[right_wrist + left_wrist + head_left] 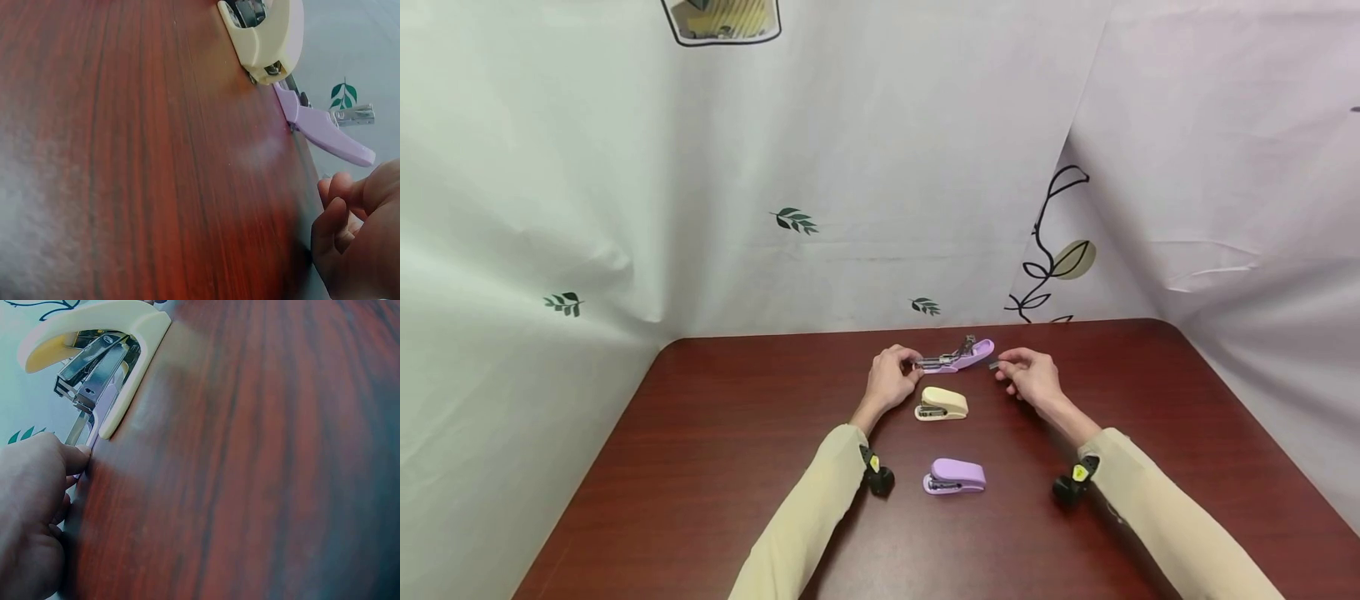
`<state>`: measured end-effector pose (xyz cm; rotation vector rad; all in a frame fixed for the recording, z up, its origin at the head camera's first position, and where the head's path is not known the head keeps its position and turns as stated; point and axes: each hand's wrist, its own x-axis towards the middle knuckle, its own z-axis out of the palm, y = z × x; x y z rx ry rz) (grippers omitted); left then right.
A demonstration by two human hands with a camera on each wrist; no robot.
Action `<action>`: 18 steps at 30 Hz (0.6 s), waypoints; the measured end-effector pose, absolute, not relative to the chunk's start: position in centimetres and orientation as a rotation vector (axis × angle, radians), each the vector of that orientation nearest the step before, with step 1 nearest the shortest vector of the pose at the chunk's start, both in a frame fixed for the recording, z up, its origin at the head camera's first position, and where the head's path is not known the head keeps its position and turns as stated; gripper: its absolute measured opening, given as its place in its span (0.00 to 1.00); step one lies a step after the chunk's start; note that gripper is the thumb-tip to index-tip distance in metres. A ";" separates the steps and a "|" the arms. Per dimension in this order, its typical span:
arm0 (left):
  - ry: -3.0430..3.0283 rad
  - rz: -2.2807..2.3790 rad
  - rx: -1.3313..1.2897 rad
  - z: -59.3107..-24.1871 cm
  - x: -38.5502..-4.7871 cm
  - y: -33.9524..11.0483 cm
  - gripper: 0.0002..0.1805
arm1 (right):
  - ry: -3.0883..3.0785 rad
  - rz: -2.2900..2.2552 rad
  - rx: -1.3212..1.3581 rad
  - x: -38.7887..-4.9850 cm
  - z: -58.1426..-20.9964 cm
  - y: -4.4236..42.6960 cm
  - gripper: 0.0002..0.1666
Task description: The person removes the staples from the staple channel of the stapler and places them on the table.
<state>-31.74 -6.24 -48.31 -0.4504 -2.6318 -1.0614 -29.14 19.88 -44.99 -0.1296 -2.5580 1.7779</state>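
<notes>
**Stationery lot, set in a column, one piece unfolded**

Item 1. Unfolded purple stapler [958, 362]: near the far edge of the table [760, 433], cover [980, 351] swung back to the right, metal channel [934, 362] exposed. Laid out this way, I judge, to give access to its inside.

Item 2. Left hand [890, 385]: grip closed to a pinch on the left end of item 1, thumb and fingers together. Seemingly placed to steady the base while leaving most of the channel uncovered.

Item 3. Right hand [1033, 380]: grip drawn nearly closed, fingertips pinching a small grey strip [994, 364], perhaps staples, just beside the cover. So slight a piece probably calls for a fingertip hold, which leaves one end showing.

Item 4. Cream stapler [951, 402]: folded, upright, nearer the person than item 1; no hand on it.

Item 5. Folded purple stapler [958, 475]: upright, nearest the person, likewise untouched. Both folded pieces lie between the forearms, presumably for easy reach without hindering either hand.

Item 6. Wrist cameras [878, 478]: one per wrist, doubtless worn there to watch the fingers.
</notes>
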 end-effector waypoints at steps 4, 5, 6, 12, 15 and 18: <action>-2.626 -1.068 -0.447 -48.3 -31.7 -6.2 0.08 | -2.585 1.734 -0.160 -29.4 -45.1 20.1 0.11; -2.623 -1.068 -0.446 -48.3 -31.7 -6.2 0.08 | -2.590 1.725 -0.167 -29.5 -45.2 20.1 0.11; -2.622 -1.071 -0.445 -48.3 -31.7 -6.2 0.08 | -2.595 1.718 -0.166 -29.6 -45.3 20.1 0.11; -2.628 -1.069 -0.445 -48.4 -31.6 -6.2 0.07 | -2.627 1.646 -0.185 -29.7 -45.6 20.0 0.10; -2.631 -1.068 -0.450 -48.3 -31.6 -6.1 0.07 | -2.657 1.595 -0.199 -29.8 -45.5 20.0 0.10; -2.620 -1.074 -0.451 -48.2 -31.6 -6.2 0.07 | -2.683 1.554 -0.187 -29.8 -45.3 19.9 0.09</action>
